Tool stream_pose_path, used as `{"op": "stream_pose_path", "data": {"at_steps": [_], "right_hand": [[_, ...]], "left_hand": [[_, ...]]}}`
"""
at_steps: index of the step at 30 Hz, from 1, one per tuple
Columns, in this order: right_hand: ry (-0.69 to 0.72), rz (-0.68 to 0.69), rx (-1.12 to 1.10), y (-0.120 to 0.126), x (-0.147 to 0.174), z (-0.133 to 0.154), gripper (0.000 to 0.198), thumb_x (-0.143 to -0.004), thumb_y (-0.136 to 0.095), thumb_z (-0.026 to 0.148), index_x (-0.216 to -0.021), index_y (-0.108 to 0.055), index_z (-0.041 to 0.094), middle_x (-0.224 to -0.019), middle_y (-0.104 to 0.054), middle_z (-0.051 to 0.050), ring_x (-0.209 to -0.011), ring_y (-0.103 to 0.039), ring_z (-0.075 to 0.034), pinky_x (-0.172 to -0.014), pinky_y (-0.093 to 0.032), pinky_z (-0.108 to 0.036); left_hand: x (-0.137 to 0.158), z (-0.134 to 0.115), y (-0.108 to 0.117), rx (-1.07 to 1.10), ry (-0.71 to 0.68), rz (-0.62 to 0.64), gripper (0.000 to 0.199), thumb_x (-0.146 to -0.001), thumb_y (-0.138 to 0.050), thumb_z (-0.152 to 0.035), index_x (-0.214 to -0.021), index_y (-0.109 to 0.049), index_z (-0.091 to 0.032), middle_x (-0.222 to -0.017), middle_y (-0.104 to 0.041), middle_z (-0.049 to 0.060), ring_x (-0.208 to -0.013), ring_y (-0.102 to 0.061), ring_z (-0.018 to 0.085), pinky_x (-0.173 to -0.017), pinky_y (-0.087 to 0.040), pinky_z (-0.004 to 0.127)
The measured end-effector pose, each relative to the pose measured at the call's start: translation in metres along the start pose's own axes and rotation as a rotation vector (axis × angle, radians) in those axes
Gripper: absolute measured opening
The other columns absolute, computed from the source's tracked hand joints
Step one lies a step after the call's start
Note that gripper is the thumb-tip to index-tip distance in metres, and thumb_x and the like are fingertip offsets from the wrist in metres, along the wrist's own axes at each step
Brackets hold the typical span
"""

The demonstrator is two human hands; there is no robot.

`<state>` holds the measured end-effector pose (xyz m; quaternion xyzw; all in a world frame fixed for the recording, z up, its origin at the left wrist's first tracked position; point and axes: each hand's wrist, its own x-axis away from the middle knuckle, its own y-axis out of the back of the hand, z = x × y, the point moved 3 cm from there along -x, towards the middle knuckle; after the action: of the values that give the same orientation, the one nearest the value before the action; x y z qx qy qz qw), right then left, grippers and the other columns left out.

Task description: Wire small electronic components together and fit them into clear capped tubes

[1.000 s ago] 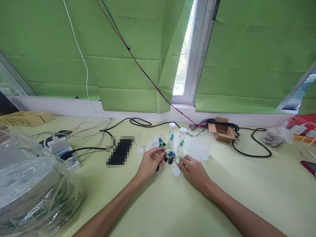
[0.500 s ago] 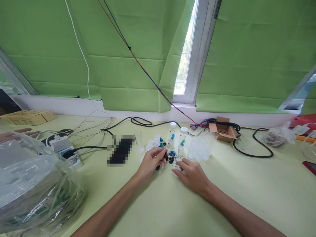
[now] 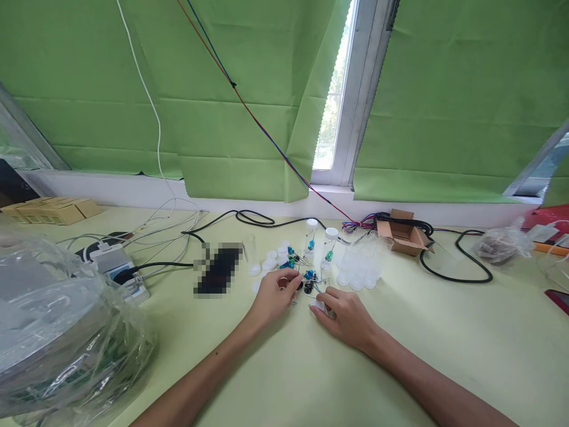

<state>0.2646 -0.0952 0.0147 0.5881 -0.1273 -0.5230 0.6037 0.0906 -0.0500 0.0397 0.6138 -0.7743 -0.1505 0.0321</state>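
My left hand (image 3: 276, 292) is closed in a pinch at the left edge of a small pile of parts. A thin wire lead rises from between its thumb and forefinger; the rest of that part is hidden. My right hand (image 3: 345, 309) curls around a small clear vial with a whitish end (image 3: 317, 305), mostly covered by the fingers. Between the hands lie blue parts with wire leads (image 3: 310, 275) and black round parts (image 3: 308, 288). More blue-green parts (image 3: 290, 256) sit behind my left hand. Two white-capped vials (image 3: 331, 244) stand upright at the back, with coloured parts inside.
Clear vials (image 3: 358, 270) lie grouped on the right, white caps (image 3: 269, 263) on the left. A pixelated dark object (image 3: 219, 268), a power strip (image 3: 113, 264) and a plastic-wrapped reel (image 3: 66, 338) are farther left. Behind are black cables (image 3: 255, 220) and an opened cardboard box (image 3: 402, 232).
My left hand has shifted slightly, its pinch now around a thin lead. My right hand stays nearly in place with the vial. Another person's hand at the far left has mostly withdrawn.
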Motion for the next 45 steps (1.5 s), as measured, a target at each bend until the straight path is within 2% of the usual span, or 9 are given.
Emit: {"op": "stream_pose_path", "data": {"at_steps": [6,10,13,18,21,24,28,35,45], "right_hand": [[-0.081,-0.158,-0.157,0.004,0.001,-0.004,0.028,-0.1,-0.043,0.034,-0.101,-0.066,0.018,-0.081,-0.066,-0.006,-0.069,-0.061,-0.016,-0.063,-0.043,-0.027],[-0.074,-0.193,-0.247,0.005,0.001,0.0,0.024,-0.1,-0.045,0.032,-0.105,-0.063,0.018,-0.086,-0.065,-0.006,-0.073,-0.062,-0.017,-0.065,-0.047,-0.029],[-0.038,-0.204,-0.24,0.004,0.001,0.003,0.022,-0.1,-0.043,0.029,-0.108,-0.061,0.019,-0.093,-0.065,-0.008,-0.081,-0.062,-0.02,-0.072,-0.049,-0.032],[-0.027,-0.208,-0.196,0.001,-0.005,0.001,0.022,-0.099,-0.042,0.021,-0.115,-0.057,0.019,-0.105,-0.063,-0.011,-0.097,-0.059,-0.024,-0.083,-0.05,-0.038],[-0.02,-0.178,-0.167,-0.001,-0.011,-0.001,0.025,-0.098,-0.042,0.018,-0.119,-0.056,0.019,-0.107,-0.062,-0.012,-0.1,-0.058,-0.025,-0.086,-0.05,-0.041],[-0.007,-0.15,-0.158,-0.003,-0.016,-0.004,0.027,-0.098,-0.041,0.016,-0.118,-0.058,0.02,-0.108,-0.061,-0.012,-0.1,-0.057,-0.025,-0.085,-0.051,-0.041],[0.016,-0.118,-0.147,-0.006,-0.019,-0.009,0.028,-0.098,-0.042,0.014,-0.115,-0.062,0.021,-0.108,-0.06,-0.012,-0.1,-0.057,-0.024,-0.084,-0.052,-0.04],[0.002,-0.106,-0.146,-0.012,-0.018,-0.017,0.026,-0.092,-0.052,0.01,-0.113,-0.064,0.021,-0.106,-0.061,-0.011,-0.099,-0.058,-0.024,-0.084,-0.053,-0.04],[-0.074,-0.124,-0.164,-0.011,-0.017,-0.017,0.024,-0.09,-0.053,0.005,-0.105,-0.065,0.02,-0.106,-0.061,-0.011,-0.1,-0.057,-0.025,-0.083,-0.054,-0.041]], "left_hand": [[0.009,-0.005,-0.009,-0.247,-0.218,0.043,0.021,-0.084,-0.06,-0.035,-0.092,-0.073,-0.02,-0.084,-0.071,0.006,-0.072,-0.061,0.02,-0.063,-0.046,0.028],[0.017,-0.008,-0.016,-0.288,-0.278,0.084,0.02,-0.086,-0.058,-0.033,-0.094,-0.072,-0.022,-0.085,-0.07,0.007,-0.072,-0.06,0.02,-0.063,-0.046,0.028],[0.017,-0.009,-0.016,-0.288,-0.297,0.062,0.019,-0.087,-0.055,-0.032,-0.09,-0.071,-0.021,-0.084,-0.069,0.007,-0.072,-0.06,0.019,-0.061,-0.045,0.027],[0.008,-0.005,-0.003,-0.137,-0.208,-0.077,0.024,-0.087,-0.056,-0.04,-0.103,-0.054,-0.022,-0.078,-0.063,0.001,-0.06,-0.056,0.013,-0.052,-0.042,0.023],[0.005,-0.007,0.001,-0.033,-0.181,-0.096,0.03,-0.088,-0.055,-0.043,-0.11,-0.048,-0.024,-0.076,-0.058,-0.002,-0.053,-0.053,0.01,-0.047,-0.04,0.02],[0.004,-0.009,0.001,0.017,-0.134,-0.042,0.031,-0.089,-0.053,-0.045,-0.11,-0.055,-0.022,-0.069,-0.056,-0.003,-0.046,-0.048,0.009,-0.043,-0.038,0.021],[0.002,-0.008,-0.001,0.095,-0.065,0.013,0.034,-0.09,-0.052,-0.048,-0.095,-0.063,-0.017,-0.055,-0.054,-0.003,-0.04,-0.045,0.009,-0.046,-0.039,0.023],[-0.002,-0.004,0.001,0.218,0.021,-0.005,0.033,-0.084,-0.062,-0.049,-0.082,-0.063,-0.015,-0.053,-0.058,-0.003,-0.04,-0.047,0.009,-0.046,-0.038,0.022],[-0.002,0.0,-0.001,0.404,0.089,0.005,0.032,-0.077,-0.072,-0.045,-0.079,-0.062,-0.015,-0.06,-0.061,-0.001,-0.045,-0.049,0.008,-0.049,-0.04,0.022]]}}
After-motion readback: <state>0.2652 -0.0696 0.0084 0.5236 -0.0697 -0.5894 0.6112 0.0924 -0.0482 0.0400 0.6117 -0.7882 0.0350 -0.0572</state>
